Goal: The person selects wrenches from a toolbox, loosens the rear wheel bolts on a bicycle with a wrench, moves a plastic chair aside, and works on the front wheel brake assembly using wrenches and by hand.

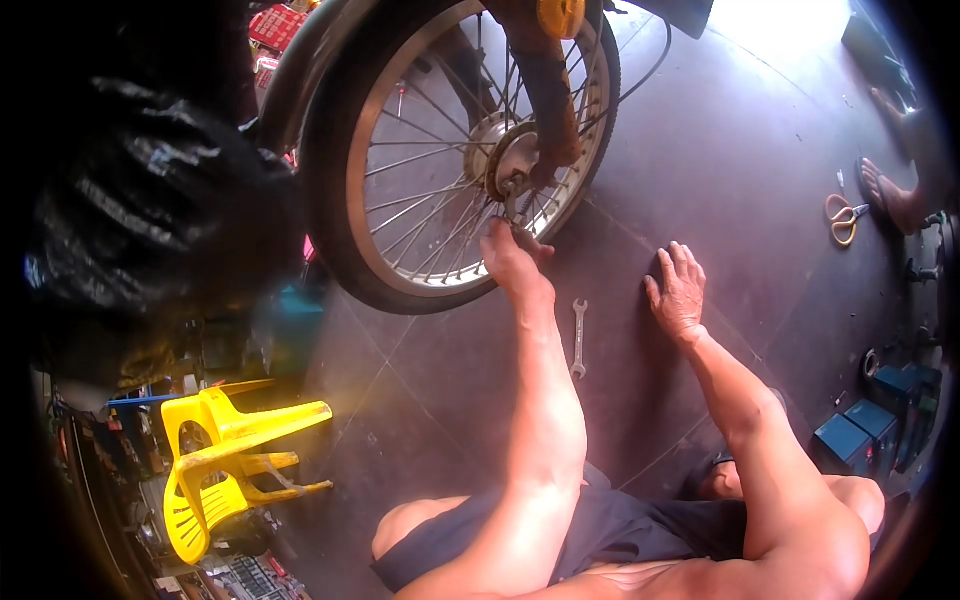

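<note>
My left hand is closed around a wrench, its upper end at the axle nut of a spoked wheel. The fingers cover most of the tool, so its exact type is hard to make out. The wheel stands upright, with a rusty fork leg running down to its hub. Resting flat on the dark floor, my right hand has its fingers apart and holds nothing. Between my forearms a double open-end wrench lies on the floor.
A small yellow plastic chair lies tipped over at the lower left, near cluttered tools. Scissors lie at the right, close to another person's bare foot. Blue boxes stand at the lower right. A dark, shiny covering fills the left side.
</note>
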Available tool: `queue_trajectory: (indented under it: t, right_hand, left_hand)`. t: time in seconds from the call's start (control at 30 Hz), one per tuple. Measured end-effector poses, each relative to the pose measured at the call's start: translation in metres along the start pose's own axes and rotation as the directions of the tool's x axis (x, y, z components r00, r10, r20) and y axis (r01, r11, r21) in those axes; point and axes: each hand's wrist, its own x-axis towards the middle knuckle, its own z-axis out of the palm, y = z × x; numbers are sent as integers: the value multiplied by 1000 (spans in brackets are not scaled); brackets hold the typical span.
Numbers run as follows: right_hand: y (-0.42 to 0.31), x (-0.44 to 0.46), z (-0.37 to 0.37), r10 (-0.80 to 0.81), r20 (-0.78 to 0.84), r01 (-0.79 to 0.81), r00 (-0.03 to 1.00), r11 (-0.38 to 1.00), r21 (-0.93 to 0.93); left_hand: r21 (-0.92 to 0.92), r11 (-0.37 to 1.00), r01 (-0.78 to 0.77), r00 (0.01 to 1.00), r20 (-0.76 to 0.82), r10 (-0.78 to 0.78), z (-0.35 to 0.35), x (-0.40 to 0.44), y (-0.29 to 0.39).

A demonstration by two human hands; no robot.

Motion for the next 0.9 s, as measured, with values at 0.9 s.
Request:
queue_trajectory:
  t: [0.9]
  right_hand:
    - [-1,-1,-1,-7,11,7,1000,1000,0]
  left_hand:
    - [87,992,-93,992,94,85,-8,8,-3]
